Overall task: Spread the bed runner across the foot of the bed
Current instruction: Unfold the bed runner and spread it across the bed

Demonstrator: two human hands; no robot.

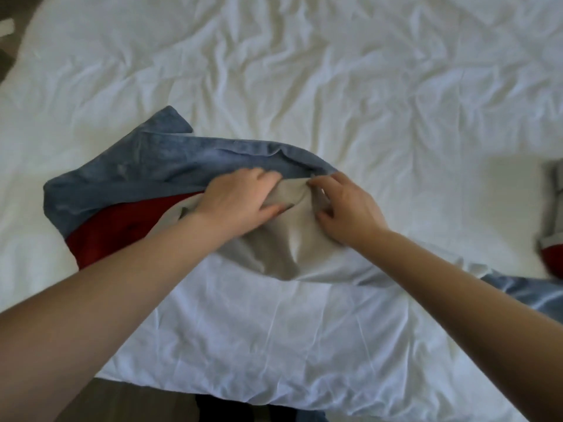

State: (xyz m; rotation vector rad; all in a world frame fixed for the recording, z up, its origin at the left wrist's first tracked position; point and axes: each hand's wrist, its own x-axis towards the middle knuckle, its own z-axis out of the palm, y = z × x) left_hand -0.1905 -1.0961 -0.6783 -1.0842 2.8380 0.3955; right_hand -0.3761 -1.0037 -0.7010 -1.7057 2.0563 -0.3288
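Bed (365,86): wide, covered in creased white sheet, foot edge nearest me. Bed runner (158,166): blue face, red and pale grey underside, lying bunched and twisted across the near part of the sheet, one end trailing off at far right. My left hand (240,201) and right hand (350,208): close together, fingers of each pinched on the runner's grey fold.

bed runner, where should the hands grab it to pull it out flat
Judging by the bunching, grip the bed runner along its blue edge, coming from the near side at the foot. The left hand and right hand both pinch the grey middle, where it is gathered. Sliding each hand outward along that edge should open it better across the white sheet.
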